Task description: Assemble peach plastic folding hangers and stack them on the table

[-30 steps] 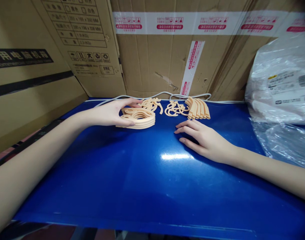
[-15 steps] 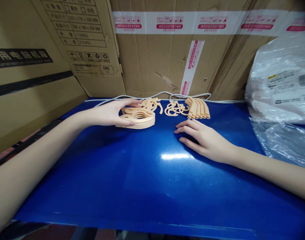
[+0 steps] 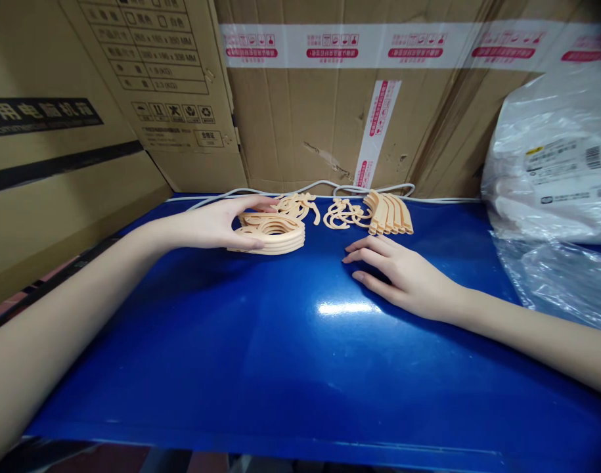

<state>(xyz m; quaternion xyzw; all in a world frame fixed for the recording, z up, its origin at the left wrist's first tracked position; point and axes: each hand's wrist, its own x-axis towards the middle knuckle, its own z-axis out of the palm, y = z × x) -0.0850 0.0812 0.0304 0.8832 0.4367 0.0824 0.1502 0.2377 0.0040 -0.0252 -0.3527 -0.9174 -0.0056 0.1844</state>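
1. Far left: the left hand (image 3: 209, 225) is curled about halfway shut around the flat stack (image 3: 273, 238) of peach plastic pieces. The thumb is pressed to the near edge and the fingers are laid over the far side. The stack is clasped but not lifted. It sits flat on the blue table (image 3: 300, 368), left of centre and toward the far edge.
2. Just behind the stack, a tangle of loose hooks (image 3: 299, 205) can be seen. A white cable (image 3: 216, 196) is run along the far edge, up against the cardboard boxes (image 3: 305, 125).
3. Right of centre, a second bunch of hooks (image 3: 343, 214) is laid touching a fanned row (image 3: 391, 213) of the same peach pieces, tipped up on edge.
4. The right hand (image 3: 403, 277) is rested palm-down on the table just in front of that row. The fingers are loosely spread and nothing is held. The row doesn't look to be touched.
5. Far right: a crinkly plastic bag (image 3: 551, 184) with a printed label.
6. Best guess at the step: the flat stack is being gripped or squared up. If it's to be moved, a firmer pinch across both edges would be needed so the layers don't slide apart. The right hand is free for steadying.
7. Compared with the earlier frames, basically nothing is changed. Both hands and all the piles are found in the same spots, and only the view is nudged a hair.
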